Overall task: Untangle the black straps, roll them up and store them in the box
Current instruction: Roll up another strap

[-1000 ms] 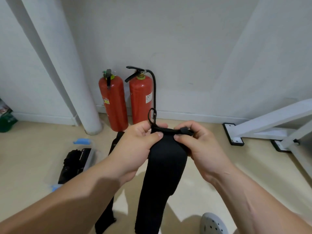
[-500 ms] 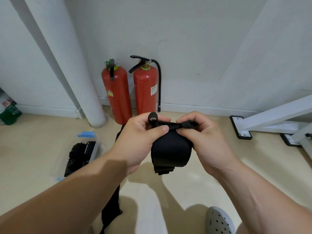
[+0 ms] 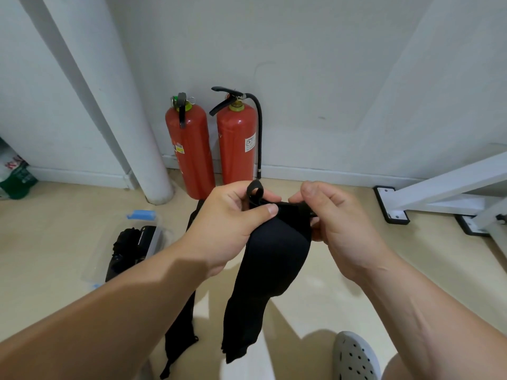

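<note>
**Desk:** What are the fingers doing?

**Operator:** I see the left hand's (image 3: 219,229) fingers (image 3: 270,209) curled over one corner of the wide black strap's (image 3: 271,259) top edge, thumb pressing on it. The right hand (image 3: 343,229) pinches the other corner. A small loop (image 3: 255,191) sticks up beside the left thumb.

**Desk:** Anything different from a moment ago?

**Operator:** Yes. Half a second back the strap was bunched short under my hands. Now it hangs long again, its tail down near the floor (image 3: 315,305). Both pinches are where they were.

**Desk:** So the roll is lost?

**Operator:** I judge it isn't started; the length looks straight and free of knots, so rolling can begin from the top edge.

**Desk:** And the rest?

**Operator:** A second strap (image 3: 181,325) lies on the floor below my left forearm, not rolled. The clear box (image 3: 160,239) sits on the floor to the left, with black items already inside. Two red fire extinguishers (image 3: 192,149) stand against the wall beyond, and a grey shoe (image 3: 354,355) shows at the bottom.
</note>
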